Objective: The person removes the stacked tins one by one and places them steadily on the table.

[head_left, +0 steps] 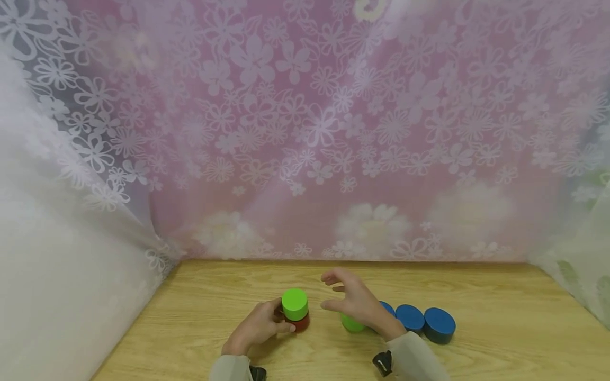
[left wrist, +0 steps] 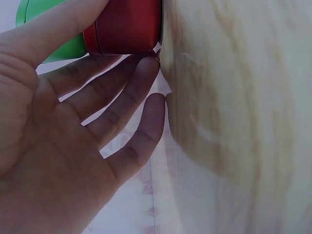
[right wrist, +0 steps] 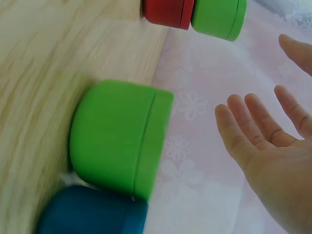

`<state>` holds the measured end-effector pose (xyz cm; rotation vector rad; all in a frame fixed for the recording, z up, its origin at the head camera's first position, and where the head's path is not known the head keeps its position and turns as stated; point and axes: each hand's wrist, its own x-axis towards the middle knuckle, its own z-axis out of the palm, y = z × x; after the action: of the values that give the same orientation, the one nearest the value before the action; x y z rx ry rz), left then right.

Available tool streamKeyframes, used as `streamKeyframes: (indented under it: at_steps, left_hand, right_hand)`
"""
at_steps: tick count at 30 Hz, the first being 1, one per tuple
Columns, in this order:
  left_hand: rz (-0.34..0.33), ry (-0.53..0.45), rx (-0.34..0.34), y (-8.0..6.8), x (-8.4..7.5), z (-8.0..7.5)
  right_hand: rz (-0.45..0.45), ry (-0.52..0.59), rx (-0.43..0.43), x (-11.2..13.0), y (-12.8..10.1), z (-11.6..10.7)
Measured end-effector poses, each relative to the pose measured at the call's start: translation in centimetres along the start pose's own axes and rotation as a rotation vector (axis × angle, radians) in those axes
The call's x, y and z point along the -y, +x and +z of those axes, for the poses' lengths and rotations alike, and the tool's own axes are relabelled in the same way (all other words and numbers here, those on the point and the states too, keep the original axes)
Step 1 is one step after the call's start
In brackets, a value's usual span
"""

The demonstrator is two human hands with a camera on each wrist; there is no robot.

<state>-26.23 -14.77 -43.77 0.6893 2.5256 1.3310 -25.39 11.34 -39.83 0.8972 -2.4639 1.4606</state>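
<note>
A light-green round lidded canister (head_left: 295, 304) stands upright on top of a dark red one (head_left: 301, 323), left of the table's middle. My left hand (head_left: 259, 325) holds the red canister from its left side, thumb in front and fingers behind. In the left wrist view the fingers (left wrist: 141, 78) reach past the red canister's far side. My right hand (head_left: 355, 301) is in the air to the right of the stack, fingers spread and holding nothing. Beneath it a second green canister (right wrist: 117, 131) stands on the table, partly hidden by that hand in the head view.
Three blue canisters (head_left: 439, 325) stand in a row to the right of the second green one. The wooden table (head_left: 500, 317) meets a pink flowered curtain (head_left: 333, 159) at the back, with pale curtains (head_left: 71, 254) at the sides.
</note>
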Motion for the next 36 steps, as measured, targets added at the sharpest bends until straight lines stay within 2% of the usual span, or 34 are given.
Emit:
streamKeyframes:
  at_steps: [12, 18, 36]
  left_hand:
    - [-0.005, -0.016, 0.002, 0.1, -0.1, 0.0]
    - [0.002, -0.023, 0.013, 0.2, 0.0, -0.1]
    - [0.030, -0.002, 0.014, 0.1, 0.1, -0.2]
  right_hand:
    - [0.017, 0.064, 0.031, -0.6, 0.8, 2.4]
    - [0.036, 0.035, 0.067, -0.8, 1.1, 3.5]
    - [0.051, 0.120, 0.044, -0.8, 1.5, 4.9]
